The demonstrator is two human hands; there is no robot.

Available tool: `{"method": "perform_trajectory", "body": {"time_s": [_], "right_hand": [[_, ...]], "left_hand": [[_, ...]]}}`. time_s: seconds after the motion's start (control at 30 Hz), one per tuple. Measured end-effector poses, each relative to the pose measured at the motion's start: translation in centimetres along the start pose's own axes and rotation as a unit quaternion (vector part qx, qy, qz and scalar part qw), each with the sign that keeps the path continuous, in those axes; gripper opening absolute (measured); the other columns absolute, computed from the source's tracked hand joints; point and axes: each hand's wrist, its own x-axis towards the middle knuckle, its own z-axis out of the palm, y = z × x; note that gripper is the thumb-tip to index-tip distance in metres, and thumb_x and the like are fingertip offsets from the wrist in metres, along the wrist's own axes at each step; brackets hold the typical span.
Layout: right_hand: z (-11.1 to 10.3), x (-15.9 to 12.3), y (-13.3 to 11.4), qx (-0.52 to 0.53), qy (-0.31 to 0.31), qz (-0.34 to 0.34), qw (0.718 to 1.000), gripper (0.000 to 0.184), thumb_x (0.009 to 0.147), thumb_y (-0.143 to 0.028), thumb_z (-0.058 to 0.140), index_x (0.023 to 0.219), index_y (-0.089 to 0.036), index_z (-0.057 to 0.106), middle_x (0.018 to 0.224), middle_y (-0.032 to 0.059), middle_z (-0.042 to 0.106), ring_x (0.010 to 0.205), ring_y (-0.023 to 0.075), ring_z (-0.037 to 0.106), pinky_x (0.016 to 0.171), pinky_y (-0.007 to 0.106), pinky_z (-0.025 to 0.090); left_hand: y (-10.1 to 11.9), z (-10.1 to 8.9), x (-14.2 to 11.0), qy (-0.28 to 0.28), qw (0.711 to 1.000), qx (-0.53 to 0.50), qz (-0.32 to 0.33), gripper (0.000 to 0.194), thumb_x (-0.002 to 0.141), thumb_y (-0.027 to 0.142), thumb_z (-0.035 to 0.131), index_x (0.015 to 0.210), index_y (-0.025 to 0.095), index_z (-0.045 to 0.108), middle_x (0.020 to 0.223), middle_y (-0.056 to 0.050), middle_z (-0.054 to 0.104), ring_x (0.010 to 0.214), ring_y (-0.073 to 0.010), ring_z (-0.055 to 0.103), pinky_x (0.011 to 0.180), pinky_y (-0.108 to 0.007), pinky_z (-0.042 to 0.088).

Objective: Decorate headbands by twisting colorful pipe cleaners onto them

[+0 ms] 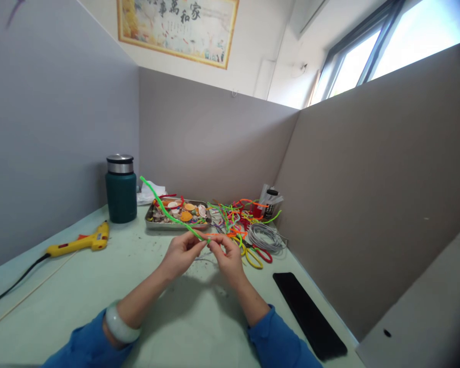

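My left hand point(181, 254) and my right hand point(227, 256) meet above the pale green table point(99, 296), fingertips pinched together on the near end of a bright green pipe cleaner point(164, 208). The pipe cleaner rises up and to the left from my fingers, past the metal tray point(153, 224). Both hands are closed in a pinch. A pale bangle point(119, 323) sits on my left wrist, and both forearms wear blue sleeves.
A metal tray of shells and a tangle of coloured pipe cleaners point(237, 214) lie behind my hands. Yellow and red scissors point(255, 255), grey wire coil point(266, 236), dark green flask point(120, 189), yellow glue gun point(80, 244), black phone point(308, 313). Grey partitions enclose the table.
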Motion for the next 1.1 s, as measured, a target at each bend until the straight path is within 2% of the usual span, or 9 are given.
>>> {"method": "perform_trajectory", "body": {"time_s": [0.27,0.57,1.1], "right_hand": [[-0.1,0.1,0.3,0.024,-0.004,0.010,1.000,0.012,0.081,-0.026,0.055,0.081,-0.017,0.063,0.076,0.0022,0.062,0.075,0.0158,0.056,0.072,0.028,0.043],[0.0,0.2,0.4,0.049,-0.001,0.006,0.999,0.010,0.080,-0.024,0.056,0.077,-0.017,0.062,0.072,0.0009,0.061,0.071,0.0150,0.055,0.069,0.027,0.042],[0.4,0.1,0.6,0.104,0.003,0.038,0.994,0.009,0.079,-0.026,0.056,0.076,-0.018,0.060,0.070,-0.0001,0.057,0.068,0.0132,0.052,0.066,0.025,0.042]], "left_hand": [[-0.5,0.1,0.1,0.004,1.000,-0.005,0.001,0.024,0.077,0.035,0.058,0.088,0.014,0.063,0.053,0.005,0.044,0.048,-0.0082,0.038,0.043,-0.019,0.028],[0.1,0.2,0.2,-0.003,0.999,-0.045,-0.008,0.024,0.075,0.034,0.060,0.085,0.013,0.062,0.051,0.006,0.041,0.047,-0.0078,0.036,0.043,-0.019,0.026],[0.6,0.2,0.1,0.000,0.993,-0.108,-0.038,0.023,0.069,0.034,0.065,0.080,0.014,0.062,0.051,0.005,0.046,0.047,-0.0075,0.039,0.044,-0.019,0.028]]}}
